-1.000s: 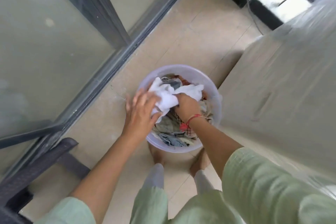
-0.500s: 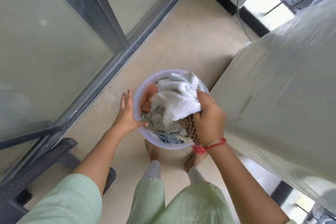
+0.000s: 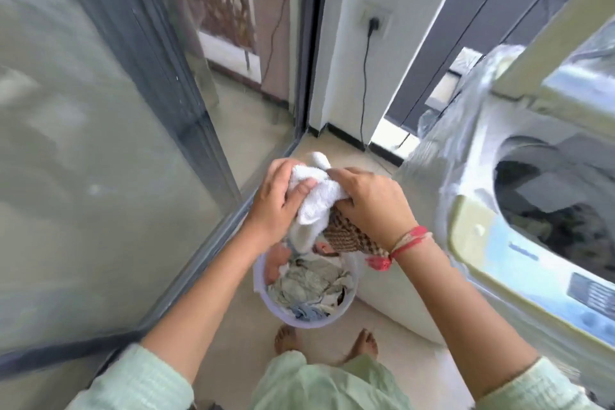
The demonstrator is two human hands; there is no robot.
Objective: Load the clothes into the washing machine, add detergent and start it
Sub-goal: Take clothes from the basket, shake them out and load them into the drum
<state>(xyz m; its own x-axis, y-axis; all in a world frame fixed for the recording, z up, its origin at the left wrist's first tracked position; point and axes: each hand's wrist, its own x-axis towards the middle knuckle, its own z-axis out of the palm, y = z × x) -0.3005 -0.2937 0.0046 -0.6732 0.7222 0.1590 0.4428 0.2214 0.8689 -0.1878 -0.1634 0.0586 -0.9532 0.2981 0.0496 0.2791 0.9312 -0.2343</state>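
Over the basin (image 3: 309, 324) of clothes (image 3: 309, 280) at my feet, my left hand (image 3: 276, 206) and right hand (image 3: 372, 206) both clutch a white towel (image 3: 319, 206), and the brown cloth (image 3: 346, 238) dangling beneath could slip free before I reach the open drum of the washing machine (image 3: 472, 230).

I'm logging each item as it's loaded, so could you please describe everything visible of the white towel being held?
The white towel looks like soft terry cloth, crumpled into a bunch. The left hand and the right hand both grip it above the lavender basin of clothes; the right also holds a brown checked cloth against its underside. One end pokes up behind the hands, another hangs toward the basin.
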